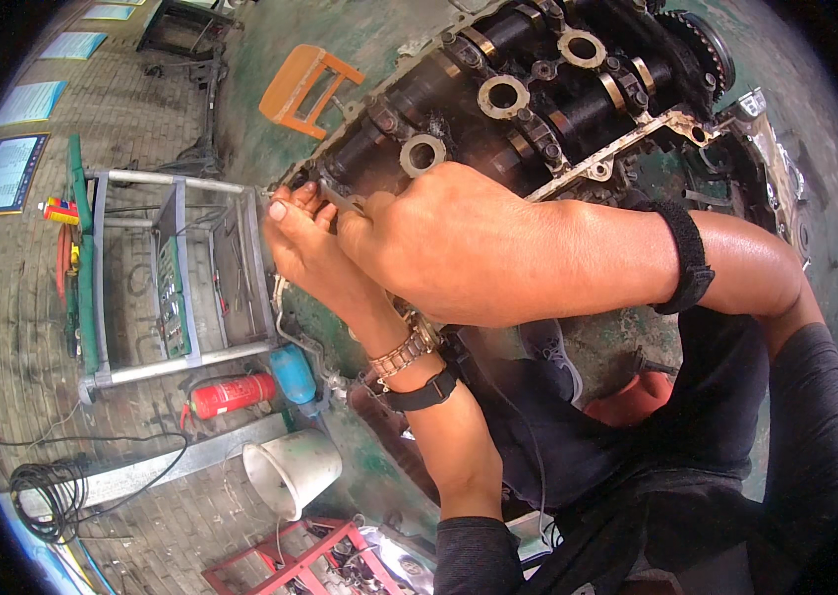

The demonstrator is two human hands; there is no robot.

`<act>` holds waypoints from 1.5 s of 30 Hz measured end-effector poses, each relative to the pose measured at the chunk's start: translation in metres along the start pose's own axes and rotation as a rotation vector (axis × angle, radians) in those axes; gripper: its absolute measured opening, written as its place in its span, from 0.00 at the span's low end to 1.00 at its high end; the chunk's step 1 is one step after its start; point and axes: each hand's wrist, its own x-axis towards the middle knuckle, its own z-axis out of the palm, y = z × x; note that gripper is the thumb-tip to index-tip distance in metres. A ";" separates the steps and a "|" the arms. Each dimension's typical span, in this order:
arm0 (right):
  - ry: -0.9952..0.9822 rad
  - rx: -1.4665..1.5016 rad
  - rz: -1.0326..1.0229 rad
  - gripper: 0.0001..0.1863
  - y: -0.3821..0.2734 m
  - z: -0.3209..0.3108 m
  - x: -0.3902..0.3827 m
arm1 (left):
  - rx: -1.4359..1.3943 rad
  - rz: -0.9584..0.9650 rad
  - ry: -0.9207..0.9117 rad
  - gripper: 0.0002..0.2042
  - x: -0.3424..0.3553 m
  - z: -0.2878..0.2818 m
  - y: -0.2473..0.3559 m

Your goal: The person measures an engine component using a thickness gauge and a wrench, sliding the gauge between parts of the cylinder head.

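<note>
An engine cylinder head [508, 109] with dark camshafts, bearing caps and pale round rings fills the top centre. My left hand [305, 228] is at its left end, fingers curled close against the parts there; what they hold is hidden. My right hand [419, 228] lies over and beside the left one, fingers closed round a slim grey metal piece [345, 198], probably a tool, that is mostly covered. Both hands are touching or nearly touching at the engine's edge.
A metal cart [121, 376] stands left, with an orange stool [300, 89] behind. Lower left are a fire extinguisher [231, 395], white bucket [290, 466], coiled black cable [47, 496] and red frame [290, 565]. A red container [627, 402] sits near my legs.
</note>
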 end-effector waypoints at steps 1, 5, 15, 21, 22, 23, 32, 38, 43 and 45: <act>0.002 -0.001 -0.002 0.16 -0.001 0.000 0.000 | -0.005 -0.009 -0.002 0.25 0.000 0.000 0.000; -0.008 -0.006 -0.003 0.16 0.000 0.000 0.001 | -0.018 -0.045 0.006 0.24 0.000 -0.001 -0.002; -0.067 0.068 0.014 0.12 0.010 -0.001 0.002 | -0.051 -0.056 -0.043 0.16 0.004 -0.007 -0.012; -0.032 0.075 -0.001 0.11 0.010 0.000 0.003 | -0.082 -0.066 -0.059 0.16 0.006 -0.011 -0.018; -0.035 0.067 -0.007 0.10 0.010 -0.001 0.003 | -0.085 -0.043 -0.068 0.15 0.006 -0.011 -0.018; -0.038 0.059 -0.014 0.10 0.009 -0.001 0.003 | -0.097 -0.073 -0.062 0.15 0.006 -0.011 -0.018; -0.014 0.055 -0.043 0.09 0.013 0.001 0.003 | -0.129 -0.087 -0.051 0.16 0.005 -0.009 -0.017; 0.022 0.086 -0.042 0.09 0.015 0.005 0.002 | -0.113 -0.095 -0.062 0.17 0.006 -0.010 -0.016; -0.016 0.100 -0.030 0.09 0.015 0.006 0.001 | -0.105 -0.077 -0.068 0.17 0.005 -0.009 -0.013; -0.011 0.095 -0.021 0.09 0.014 0.007 0.000 | -0.105 -0.077 -0.060 0.18 0.004 -0.007 -0.012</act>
